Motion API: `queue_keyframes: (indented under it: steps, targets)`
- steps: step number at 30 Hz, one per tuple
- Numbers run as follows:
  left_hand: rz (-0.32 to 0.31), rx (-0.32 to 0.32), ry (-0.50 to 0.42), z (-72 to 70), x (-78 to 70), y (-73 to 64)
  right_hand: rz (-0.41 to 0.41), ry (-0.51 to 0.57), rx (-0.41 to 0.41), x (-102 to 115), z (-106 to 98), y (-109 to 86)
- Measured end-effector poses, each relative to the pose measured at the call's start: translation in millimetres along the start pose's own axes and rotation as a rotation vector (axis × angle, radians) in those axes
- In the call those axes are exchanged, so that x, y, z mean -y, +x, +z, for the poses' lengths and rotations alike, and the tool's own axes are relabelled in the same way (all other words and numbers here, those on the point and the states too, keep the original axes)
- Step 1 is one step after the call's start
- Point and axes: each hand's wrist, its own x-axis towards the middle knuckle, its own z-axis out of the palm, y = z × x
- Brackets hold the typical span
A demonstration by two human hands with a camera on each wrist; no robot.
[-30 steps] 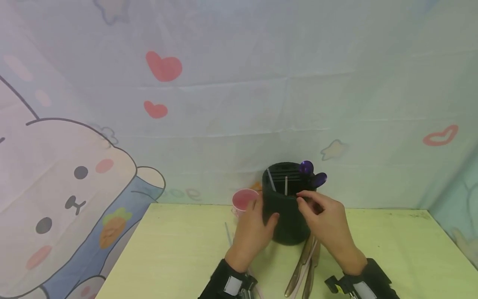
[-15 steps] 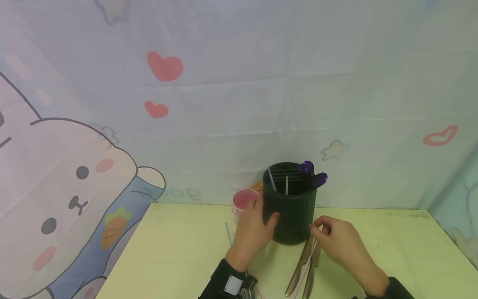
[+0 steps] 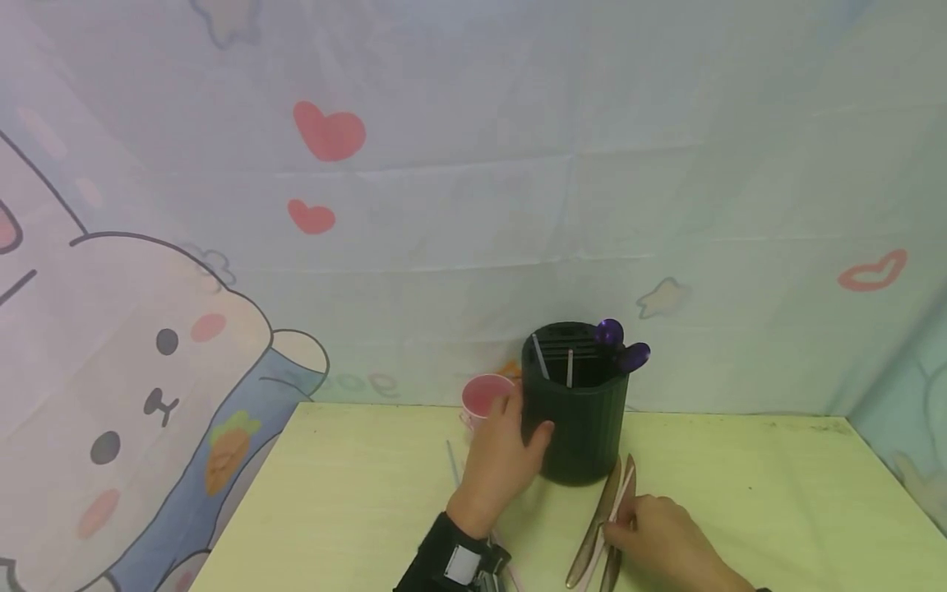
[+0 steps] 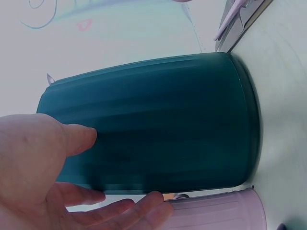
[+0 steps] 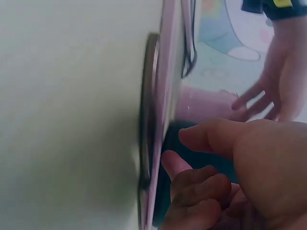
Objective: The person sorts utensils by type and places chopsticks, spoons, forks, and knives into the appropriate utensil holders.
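Observation:
A dark green utensil holder (image 3: 580, 427) stands upright near the table's back edge. Two thin pale sticks and two shiny purple rounded ends (image 3: 610, 331) poke from its top. My left hand (image 3: 499, 460) rests against its left side, thumb on the front and fairly straight fingers along the side. My right hand (image 3: 662, 530) is over a pair of bronze-coloured knives (image 3: 593, 538) and a thin pink stick (image 3: 592, 563) lying in front of the holder. In the right wrist view its thumb and index finger are apart, close to the pink stick (image 5: 165, 72), gripping nothing.
A pink cup (image 3: 484, 393) stands just left of the holder, partly behind my left hand. More thin pale pieces (image 3: 451, 460) lie under my left wrist, mostly hidden. Behind the pale yellow table (image 3: 355, 493) hangs a printed cloth (image 3: 473, 205).
My right hand has come down from the holder's rim and moved towards me, over the knives and the pink stick. My left hand and the holder have stayed in place.

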Motion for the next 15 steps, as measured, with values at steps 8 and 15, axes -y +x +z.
queue_keyframes:
  steps: [8,15]
  targets:
    - [0.001,-0.005,-0.007,-1.7,-2.0,0.1,-0.008,-0.03,0.041,2.6,7.8,-2.0]
    - [-0.003,0.001,-0.015,-2.7,-3.1,0.0,0.01,-0.063,0.068,-11.7,2.2,0.8]
